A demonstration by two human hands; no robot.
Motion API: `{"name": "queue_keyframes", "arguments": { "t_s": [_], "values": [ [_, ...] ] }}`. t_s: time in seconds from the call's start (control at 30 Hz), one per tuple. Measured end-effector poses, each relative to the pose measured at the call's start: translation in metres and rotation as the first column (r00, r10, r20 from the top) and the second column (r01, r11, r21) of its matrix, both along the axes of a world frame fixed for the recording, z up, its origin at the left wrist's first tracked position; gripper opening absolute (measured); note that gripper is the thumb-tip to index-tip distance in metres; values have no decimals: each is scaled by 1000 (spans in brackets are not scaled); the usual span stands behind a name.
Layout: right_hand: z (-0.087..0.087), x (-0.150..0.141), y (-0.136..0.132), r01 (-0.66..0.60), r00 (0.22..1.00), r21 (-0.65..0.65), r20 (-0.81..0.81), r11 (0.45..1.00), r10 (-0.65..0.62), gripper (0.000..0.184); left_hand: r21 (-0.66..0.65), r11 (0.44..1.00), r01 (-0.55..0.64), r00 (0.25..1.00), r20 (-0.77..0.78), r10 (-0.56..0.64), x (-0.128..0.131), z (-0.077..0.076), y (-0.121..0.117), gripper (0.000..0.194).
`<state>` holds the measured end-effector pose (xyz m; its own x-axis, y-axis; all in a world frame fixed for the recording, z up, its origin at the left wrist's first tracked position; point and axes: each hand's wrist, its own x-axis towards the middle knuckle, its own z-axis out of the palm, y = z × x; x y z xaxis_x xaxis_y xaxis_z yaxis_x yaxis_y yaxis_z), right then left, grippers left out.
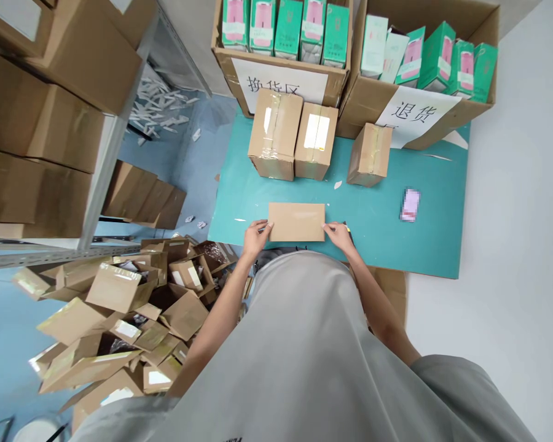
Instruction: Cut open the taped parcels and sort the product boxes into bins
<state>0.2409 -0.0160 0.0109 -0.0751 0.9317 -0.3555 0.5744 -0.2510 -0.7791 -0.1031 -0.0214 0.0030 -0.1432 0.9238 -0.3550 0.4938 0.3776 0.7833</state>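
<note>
A small brown cardboard box [297,221] lies on the teal table [387,239] near its front edge. My left hand [255,237] grips the box's left end, fingers curled against it. At the box's right end my right hand [339,235] pinches the near corner. A small dark and yellow object shows just behind the right hand, too hidden to name.
Three taped brown boxes [275,134] [316,140] [369,154] stand farther back on the table. Behind them two large cartons [281,73] [419,92] with paper labels hold green product boxes. A phone [410,204] lies at right. Opened cartons [120,319] are piled on the floor at left, beside shelving [41,123].
</note>
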Motion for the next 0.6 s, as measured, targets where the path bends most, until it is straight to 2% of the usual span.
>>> {"name": "queue_keyframes", "arguments": {
  "t_s": [0.1,0.17,0.27,0.4,0.6],
  "values": [
    [-1,-8,4,19,997,-75,81,997,-12,63,-99,995,-13,997,-80,5,6,4,3,36],
    [-2,-10,4,28,996,-93,81,995,-20,64,-155,988,-23,997,-73,12,10,8,1,37],
    [-6,-8,3,32,998,-91,61,995,-26,69,-214,976,-35,996,-86,17,17,21,-2,42],
    [-11,6,1,55,998,-97,30,994,-53,69,-194,981,-2,988,-151,-28,30,57,-1,48],
    [-24,38,-7,164,986,-82,29,983,-162,61,-115,954,276,961,36,-273,60,115,1,51]
  ]
}}
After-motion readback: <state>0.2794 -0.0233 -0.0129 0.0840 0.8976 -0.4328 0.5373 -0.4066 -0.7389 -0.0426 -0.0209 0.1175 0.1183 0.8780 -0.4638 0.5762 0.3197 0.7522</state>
